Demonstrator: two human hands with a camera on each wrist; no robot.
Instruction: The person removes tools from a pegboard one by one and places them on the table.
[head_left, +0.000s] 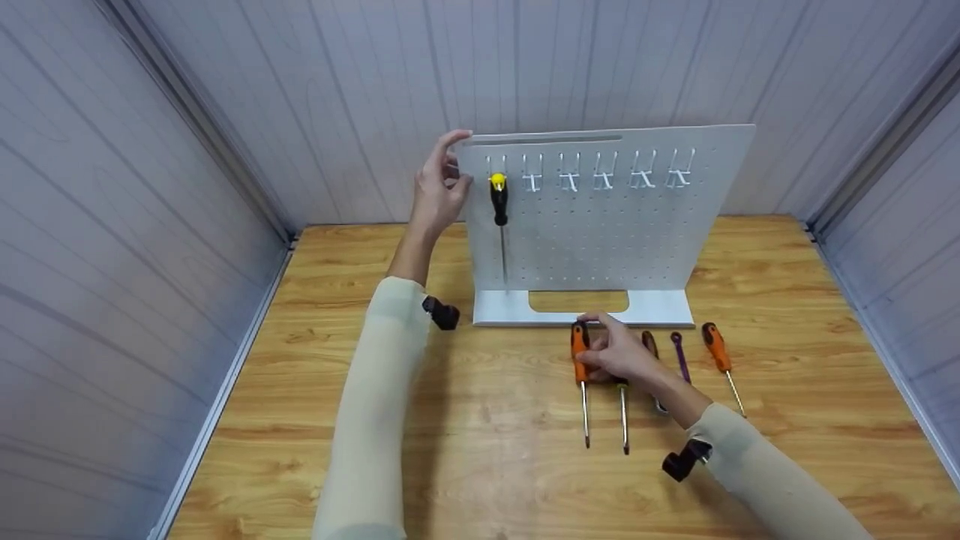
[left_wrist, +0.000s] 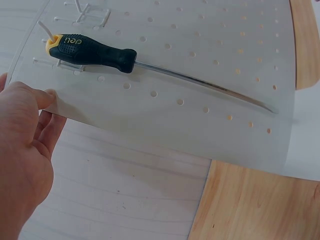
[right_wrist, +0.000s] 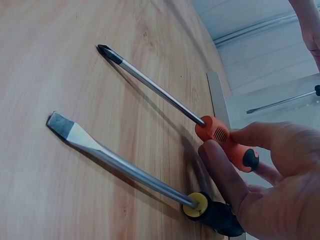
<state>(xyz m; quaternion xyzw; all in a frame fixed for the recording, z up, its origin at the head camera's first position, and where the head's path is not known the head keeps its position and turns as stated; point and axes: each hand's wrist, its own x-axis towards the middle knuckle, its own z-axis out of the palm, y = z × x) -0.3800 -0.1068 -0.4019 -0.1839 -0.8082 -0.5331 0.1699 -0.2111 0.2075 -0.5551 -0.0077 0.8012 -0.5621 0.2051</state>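
At the white pegboard's [head_left: 600, 247] upper left edge, my left hand [head_left: 442, 187] grips the side, also visible in the left wrist view. A black and yellow screwdriver [left_wrist: 95, 52] hangs from the leftmost hook, tip down, close to that hand. My right hand [head_left: 619, 349] pinches the orange handle of a Phillips screwdriver [right_wrist: 220, 135] between thumb and fingers, in front of the board's base. Its shaft points toward me, low over the table. Beside it lies a flathead screwdriver [right_wrist: 130, 167] with a black and yellow handle, partly hidden by my right hand in the head view.
Several white hooks [head_left: 606, 180] line the board's top, right of the hanging screwdriver. Right of my right hand lie a dark-handled tool [head_left: 649, 342], a purple wrench [head_left: 679, 356] and another orange screwdriver [head_left: 717, 348] on the wooden table [head_left: 322, 420]. Pale panels [head_left: 360, 97] enclose it.
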